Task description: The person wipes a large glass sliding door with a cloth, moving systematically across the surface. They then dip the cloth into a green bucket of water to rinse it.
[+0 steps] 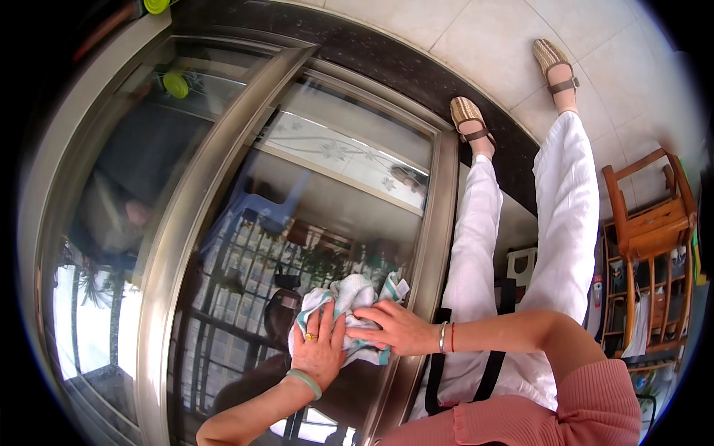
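1. The cloth (355,316) is a soft, crumpled white terry rag with teal stripes, bunched into a lumpy wad and pressed flat against the glass of the sliding door (327,223), low on the pane and just beside the door's right-hand metal stile.
2. The left hand (320,348) lies on the cloth's lower left part, fingers spread and curled loosely over the fabric; it wears a gold ring and a pale green bangle at the wrist.
3. The right hand (398,327) covers the cloth's right side, fingers stretched out and pinching a fold of the fabric against the glass; thin bracelets, one red, circle its wrist.
4. The door frame (420,245) is brushed, bronze-toned metal with ridged rails; a frosted band with a flower pattern crosses the glass above the cloth.
5. The pane is glossy and reflective, showing railings and potted greenery behind the cloth.
6. To the right of the door stand the person's legs in loose white trousers (565,215) and woven flat shoes (470,119).
7. Further right of the door, a wooden chair (651,215) sits on top of a wooden shelf rack.
8. The floor (491,44) is pale glossy tile, with a dark stone threshold strip (387,59) along the door's foot.
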{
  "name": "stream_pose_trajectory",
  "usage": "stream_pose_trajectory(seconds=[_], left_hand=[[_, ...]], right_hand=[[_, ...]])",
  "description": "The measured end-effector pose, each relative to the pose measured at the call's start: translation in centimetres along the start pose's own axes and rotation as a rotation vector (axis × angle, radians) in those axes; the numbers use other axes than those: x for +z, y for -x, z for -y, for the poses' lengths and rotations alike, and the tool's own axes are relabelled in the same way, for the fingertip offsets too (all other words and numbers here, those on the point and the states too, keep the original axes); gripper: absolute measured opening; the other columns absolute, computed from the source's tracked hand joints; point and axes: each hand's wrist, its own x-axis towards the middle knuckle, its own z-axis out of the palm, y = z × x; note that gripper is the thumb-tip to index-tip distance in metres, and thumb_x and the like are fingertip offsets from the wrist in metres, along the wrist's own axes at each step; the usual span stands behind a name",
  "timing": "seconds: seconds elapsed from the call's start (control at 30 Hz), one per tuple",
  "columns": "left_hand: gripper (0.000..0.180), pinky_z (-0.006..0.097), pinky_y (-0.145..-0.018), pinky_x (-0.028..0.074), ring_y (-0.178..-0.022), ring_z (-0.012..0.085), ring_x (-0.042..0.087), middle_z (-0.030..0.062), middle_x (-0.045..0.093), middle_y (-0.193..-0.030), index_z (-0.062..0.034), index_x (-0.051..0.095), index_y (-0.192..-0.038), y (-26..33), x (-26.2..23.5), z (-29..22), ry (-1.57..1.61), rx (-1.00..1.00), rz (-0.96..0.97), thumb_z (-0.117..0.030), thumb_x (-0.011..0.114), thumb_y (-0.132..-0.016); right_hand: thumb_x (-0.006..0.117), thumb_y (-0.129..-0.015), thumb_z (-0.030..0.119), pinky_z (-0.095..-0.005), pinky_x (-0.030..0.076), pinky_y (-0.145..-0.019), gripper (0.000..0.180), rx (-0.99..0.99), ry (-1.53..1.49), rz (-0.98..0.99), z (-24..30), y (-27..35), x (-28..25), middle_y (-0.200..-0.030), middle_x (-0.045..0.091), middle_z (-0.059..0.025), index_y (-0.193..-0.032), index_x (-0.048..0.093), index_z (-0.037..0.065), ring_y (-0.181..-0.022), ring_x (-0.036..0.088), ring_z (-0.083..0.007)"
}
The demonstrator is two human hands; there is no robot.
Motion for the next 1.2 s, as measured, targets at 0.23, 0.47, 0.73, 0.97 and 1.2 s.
stream_pose_trajectory(seconds=[0.23, 0.47, 0.73, 0.97, 1.2], left_hand=[[0.062, 0.058, -0.112, 0.024, -0.14, 0.0275, 0.033, 0.0131, 0.025, -0.157, -0.0134, 0.053, -0.137, -1.8, -1.9, 3.7, -0.038, 0.035, -0.048, -0.039, 0.068, -0.082], [0.068, 0.057, -0.111, 0.028, -0.145, 0.0377, 0.022, 0.0201, 0.022, -0.157, -0.0052, 0.031, -0.149, -15.4, -5.8, 13.3, -0.173, -0.445, -0.418, -0.04, 0.053, -0.095], [0.065, 0.057, -0.112, 0.022, -0.145, 0.0369, 0.023, 0.0233, 0.026, -0.155, -0.0168, 0.033, -0.151, -28.4, -4.8, 6.5, -0.178, -0.184, -0.367, -0.05, 0.046, -0.097], [0.064, 0.057, -0.115, 0.016, -0.146, 0.0365, 0.019, 0.0232, 0.023, -0.156, -0.0116, 0.036, -0.148, -27.1, -1.8, 0.2, -0.003, 0.145, -0.284, -0.041, 0.052, -0.094], [0.062, 0.06, -0.11, 0.023, -0.146, 0.0381, 0.018, 0.0205, 0.02, -0.157, -0.0121, 0.041, -0.146, -13.3, -1.4, 0.0, 0.034, 0.271, -0.093, -0.043, 0.054, -0.094]], right_hand=[[0.065, -0.069, 0.0, -0.037, 0.044, -0.086, 0.064, -0.016, 0.071, 0.05, -2.3, -3.8, -1.4, -0.129, 0.05, -0.0087, -0.129, 0.057, 0.02, -0.105, 0.049, -0.0272], [0.062, -0.072, -0.004, -0.0393, 0.039, -0.094, 0.062, -0.064, 0.274, -0.116, -14.4, -22.5, -7.2, -0.128, 0.056, -0.0022, -0.125, 0.059, 0.026, -0.113, 0.049, -0.0259], [0.057, -0.07, -0.008, -0.041, 0.041, -0.097, 0.064, 0.289, 0.3, -0.217, -22.2, -11.1, -10.5, -0.133, 0.053, -0.0078, -0.128, 0.055, 0.019, -0.117, 0.049, -0.0313], [0.061, -0.072, -0.006, -0.043, 0.039, -0.094, 0.057, 0.465, 0.316, -0.221, -17.9, -1.5, -8.8, -0.13, 0.052, -0.0114, -0.125, 0.053, 0.013, -0.115, 0.048, -0.0341], [0.065, -0.073, 0.004, -0.0443, 0.037, -0.094, 0.055, 0.316, 0.145, 0.056, -7.3, 1.0, -7.3, -0.12, 0.052, -0.0075, -0.125, 0.054, 0.018, -0.114, 0.047, -0.0289]])
